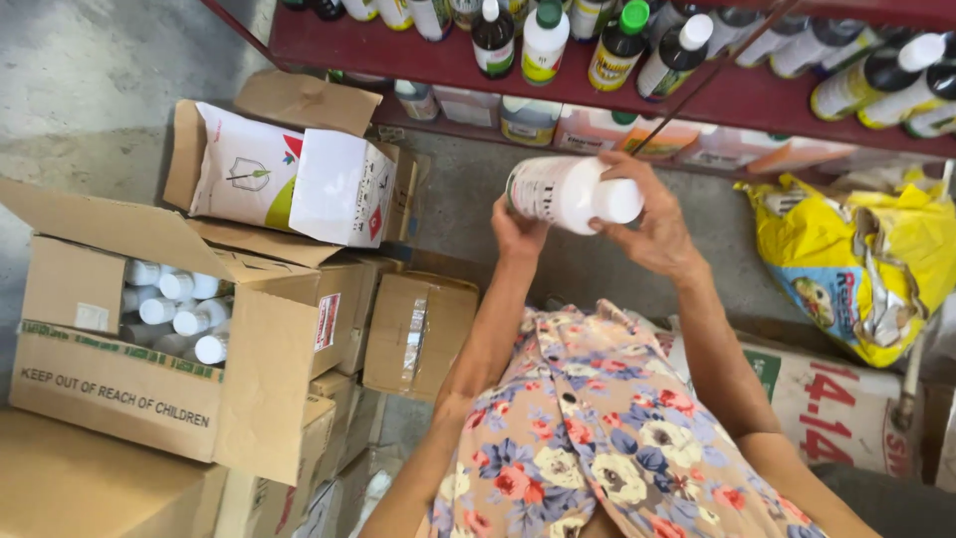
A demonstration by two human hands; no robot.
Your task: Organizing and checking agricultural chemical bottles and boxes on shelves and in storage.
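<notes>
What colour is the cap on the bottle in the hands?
White, like the bottle itself; the head view shows the cap clearly.

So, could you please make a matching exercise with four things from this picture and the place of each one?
Things:
1. white bottle
2. open cardboard box
3. yellow sack
4. green-capped bottle

Places:
A. on the red shelf
B. between the left hand and the right hand
C. lower left, with white caps inside
D. far right, below the shelf

Pairs: 1-B, 2-C, 3-D, 4-A
</notes>
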